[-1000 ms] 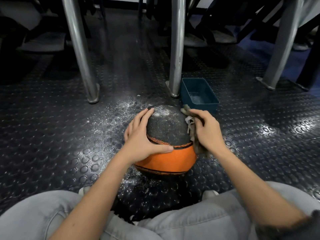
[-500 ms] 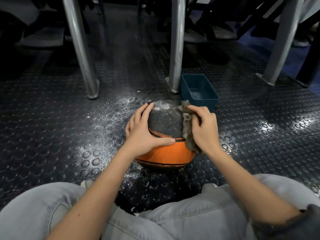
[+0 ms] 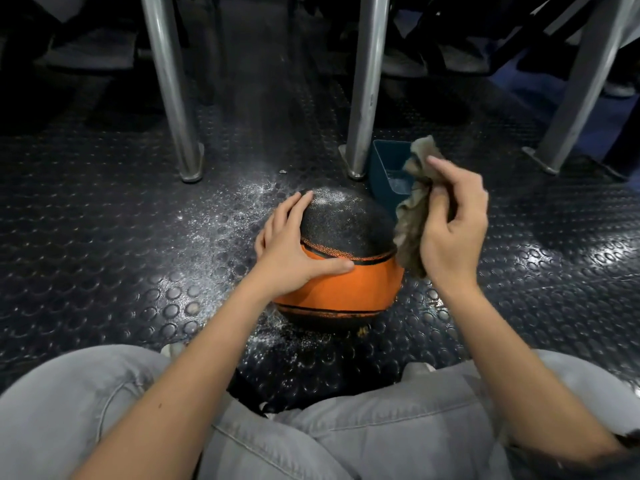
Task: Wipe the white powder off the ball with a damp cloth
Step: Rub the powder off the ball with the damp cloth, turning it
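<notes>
Ball [image 3: 346, 226] rests on the studded floor [image 3: 104, 244] between the hands. Left hand [image 3: 289, 252] lies spread on its left flank, thumb across the orange band. Right hand [image 3: 453, 233] pinches a cloth [image 3: 410, 220] just beside the right flank; contact cannot be confirmed. Blue tub [image 3: 382, 168] stands beyond the right hand, partly hidden by the cloth. White powder [image 3: 239, 209] dusts the floor beyond the left hand, short of two metal legs [image 3: 365, 98].

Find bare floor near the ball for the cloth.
Free: floor right of the right hand, up to the angled leg; floor left of the powder. Crowded: between ball, tub and middle pole.
</notes>
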